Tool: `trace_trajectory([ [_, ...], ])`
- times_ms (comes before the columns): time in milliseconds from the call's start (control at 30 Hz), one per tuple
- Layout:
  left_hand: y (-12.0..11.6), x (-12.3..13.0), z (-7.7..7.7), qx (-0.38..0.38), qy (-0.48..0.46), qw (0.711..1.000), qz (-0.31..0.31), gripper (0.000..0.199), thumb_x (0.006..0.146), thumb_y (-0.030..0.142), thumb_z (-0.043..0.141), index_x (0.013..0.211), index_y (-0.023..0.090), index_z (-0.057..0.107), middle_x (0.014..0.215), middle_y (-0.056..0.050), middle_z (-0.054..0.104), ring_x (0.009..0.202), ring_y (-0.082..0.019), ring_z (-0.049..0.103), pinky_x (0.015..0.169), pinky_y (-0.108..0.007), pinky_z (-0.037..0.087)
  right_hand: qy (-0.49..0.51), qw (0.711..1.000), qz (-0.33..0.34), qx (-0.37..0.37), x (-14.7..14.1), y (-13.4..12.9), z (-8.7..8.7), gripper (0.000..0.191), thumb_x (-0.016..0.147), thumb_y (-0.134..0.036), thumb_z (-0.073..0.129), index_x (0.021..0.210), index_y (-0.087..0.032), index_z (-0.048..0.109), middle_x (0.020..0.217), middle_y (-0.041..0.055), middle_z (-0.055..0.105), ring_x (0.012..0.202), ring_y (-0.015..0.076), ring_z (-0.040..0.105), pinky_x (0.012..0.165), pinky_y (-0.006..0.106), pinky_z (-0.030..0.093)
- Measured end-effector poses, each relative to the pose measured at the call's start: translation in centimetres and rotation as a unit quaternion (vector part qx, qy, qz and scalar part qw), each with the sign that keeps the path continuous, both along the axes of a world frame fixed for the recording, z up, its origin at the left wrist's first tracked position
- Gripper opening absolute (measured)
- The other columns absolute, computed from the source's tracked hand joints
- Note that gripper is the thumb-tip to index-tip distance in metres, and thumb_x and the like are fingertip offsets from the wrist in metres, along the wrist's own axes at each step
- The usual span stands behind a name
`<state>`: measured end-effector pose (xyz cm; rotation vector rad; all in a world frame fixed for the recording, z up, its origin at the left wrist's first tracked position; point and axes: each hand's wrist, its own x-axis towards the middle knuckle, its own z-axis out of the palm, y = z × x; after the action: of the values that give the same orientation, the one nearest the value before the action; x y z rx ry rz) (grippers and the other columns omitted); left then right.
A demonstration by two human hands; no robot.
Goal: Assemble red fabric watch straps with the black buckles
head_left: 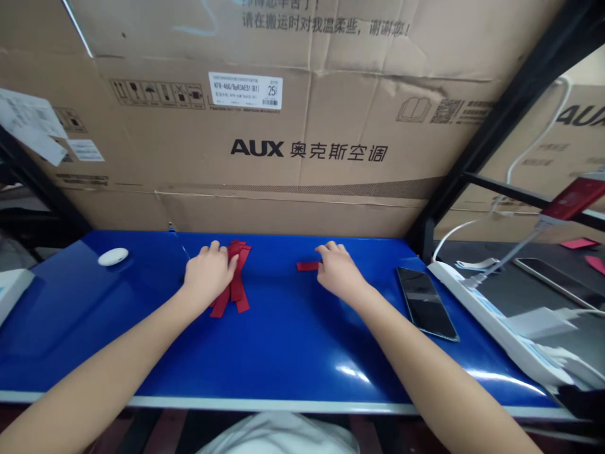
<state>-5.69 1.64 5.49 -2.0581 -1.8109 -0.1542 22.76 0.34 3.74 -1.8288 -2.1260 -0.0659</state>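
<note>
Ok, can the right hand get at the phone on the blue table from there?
Probably yes: the phone lies to the right of the right hand, with nothing visible between them, though that hand is at a red strip.

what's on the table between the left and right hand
In the head view: a pile of red strips at the left hand, bare blue table, then another red strip at the right hand.
</note>
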Motion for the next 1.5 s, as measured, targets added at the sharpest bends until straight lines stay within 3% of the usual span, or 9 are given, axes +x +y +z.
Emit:
trace_trajectory([
  [100,-0.3,1.3,-0.7,0.026,-0.008,0.992,-0.125,0.039,0.096,0.041,0.037,0.097,0.013,0.064,0.103,-0.017,0.062,0.102,-0.032,0.058,0.082,-0.041,0.047,0.025,0.998,-0.026,-0.051,2.0,1.1,-0.5,0.029,0.081,-0.015,0.059,0.110,-0.013,0.065,0.111,0.0159,0.056,0.090,0.0247,0.057,0.077,0.033,0.042],
  [167,-0.4,2.1,-1.3,0.018,-0.039,0.978,-0.203,0.034,0.095,0.041,0.043,0.102,0.014,0.063,0.106,-0.015,0.062,0.104,-0.031,0.057,0.088,-0.042,0.045,0.057,0.995,0.028,-0.076,2.5,1.7,-1.2,0.022,0.082,-0.018,0.063,0.103,-0.017,0.068,0.104,0.0110,0.057,0.082,0.0198,0.057,0.074,0.031,0.043],
  [400,-0.8,4.0,-3.1,-0.061,-0.148,0.925,-0.345,0.046,0.089,0.047,0.057,0.125,0.018,0.054,0.124,-0.013,0.059,0.117,-0.029,0.053,0.100,-0.043,0.041,0.217,0.957,0.181,-0.061,-1.5,0.9,-2.3,0.015,0.074,-0.015,0.072,0.087,-0.017,0.064,0.079,-0.0002,0.059,0.062,0.0109,0.054,0.062,0.025,0.041],
  [633,-0.9,4.5,-3.0,-0.162,-0.252,0.883,-0.362,0.026,0.084,0.037,0.066,0.105,0.020,0.063,0.105,-0.008,0.064,0.099,-0.025,0.060,0.087,-0.038,0.047,0.426,0.849,0.241,-0.200,-3.4,0.0,-2.5,0.029,0.071,-0.033,0.077,0.087,-0.020,0.058,0.066,-0.0012,0.063,0.062,0.0154,0.063,0.059,0.027,0.048],
  [800,-1.2,4.4,-2.0,-0.188,-0.346,0.854,-0.340,0.026,0.080,0.037,0.070,0.100,0.020,0.065,0.100,-0.005,0.066,0.093,-0.022,0.062,0.083,-0.033,0.047,0.480,0.810,0.248,-0.228,-3.2,-0.2,-2.1,0.034,0.069,-0.034,0.078,0.089,-0.019,0.054,0.074,0.0009,0.065,0.064,0.0152,0.063,0.061,0.028,0.050],
  [967,-1.6,4.5,-1.7,-0.191,-0.385,0.839,-0.333,0.025,0.077,0.037,0.073,0.093,0.020,0.063,0.095,-0.003,0.067,0.088,-0.021,0.062,0.080,-0.031,0.046,0.454,0.822,0.287,-0.189,-2.9,-0.1,-1.4,0.027,0.069,-0.033,0.077,0.081,-0.018,0.058,0.114,0.0069,0.055,0.097,0.0168,0.059,0.078,0.029,0.050],
  [1133,-1.6,4.6,-2.3,-0.166,-0.363,0.839,-0.370,0.026,0.077,0.037,0.073,0.090,0.020,0.059,0.095,-0.004,0.064,0.088,-0.021,0.061,0.079,-0.032,0.046,0.390,0.856,0.300,-0.162,-3.2,0.2,-1.1,0.029,0.082,-0.032,0.064,0.061,-0.017,0.052,0.103,0.0048,0.054,0.102,0.0175,0.054,0.093,0.035,0.042],
  [1267,-1.6,4.3,-2.1,-0.172,-0.357,0.836,-0.379,0.028,0.077,0.040,0.073,0.090,0.020,0.058,0.094,-0.004,0.064,0.088,-0.021,0.061,0.079,-0.033,0.047,0.366,0.862,0.322,-0.141,-2.9,0.3,-0.5,0.024,0.083,-0.034,0.064,0.067,-0.018,0.059,0.100,0.0043,0.054,0.104,0.0184,0.050,0.099,0.037,0.036],
  [1500,-1.0,3.9,-2.4,-0.214,-0.434,0.808,-0.335,0.035,0.075,0.047,0.072,0.090,0.019,0.058,0.092,-0.004,0.067,0.084,-0.020,0.063,0.080,-0.034,0.050,0.618,0.714,0.276,-0.178,-2.2,0.4,0.0,0.030,0.077,-0.045,0.068,0.070,-0.020,0.054,0.079,0.0013,0.053,0.066,0.0138,0.049,0.063,0.028,0.043],
])
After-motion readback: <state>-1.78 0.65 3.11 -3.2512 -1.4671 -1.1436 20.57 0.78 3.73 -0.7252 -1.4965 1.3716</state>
